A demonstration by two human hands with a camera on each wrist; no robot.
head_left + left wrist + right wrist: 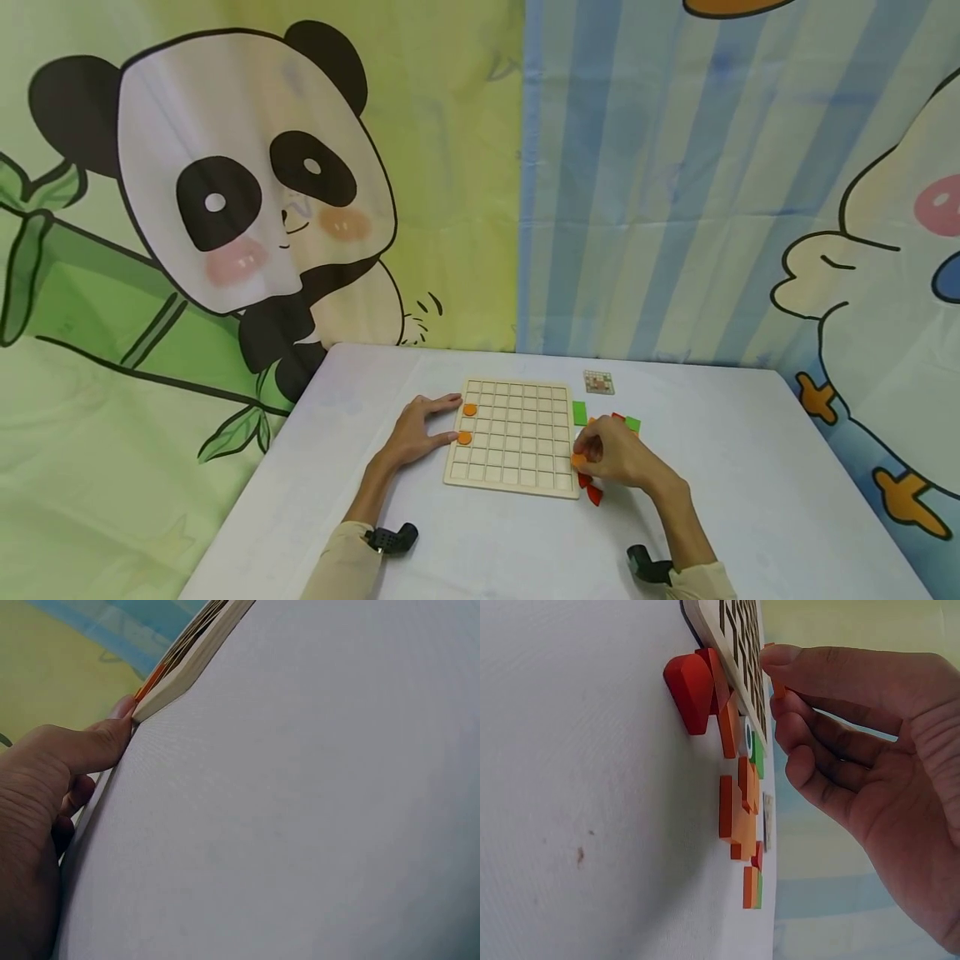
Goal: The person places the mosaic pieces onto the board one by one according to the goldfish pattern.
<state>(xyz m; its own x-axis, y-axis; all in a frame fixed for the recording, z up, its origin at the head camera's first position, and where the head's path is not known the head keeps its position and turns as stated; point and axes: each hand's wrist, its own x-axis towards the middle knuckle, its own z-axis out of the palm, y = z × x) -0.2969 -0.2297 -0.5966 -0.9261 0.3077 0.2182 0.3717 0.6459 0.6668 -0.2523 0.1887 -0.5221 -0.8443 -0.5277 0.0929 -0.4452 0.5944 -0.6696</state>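
A wooden grid board lies flat on the table. Two orange discs sit in its leftmost column. My left hand is at the board's left edge, thumb and forefinger spread apart; in the left wrist view the thumb touches the board's corner. Over the right edge, my right hand pinches an orange piece between thumb and fingertip. Below that hand in the right wrist view lie a red rounded piece and several orange blocks. The hand partly hides this pile in the head view.
A green square piece lies against the board's right edge. Farther back is a small patterned card. The white table meets printed curtains at its far edge.
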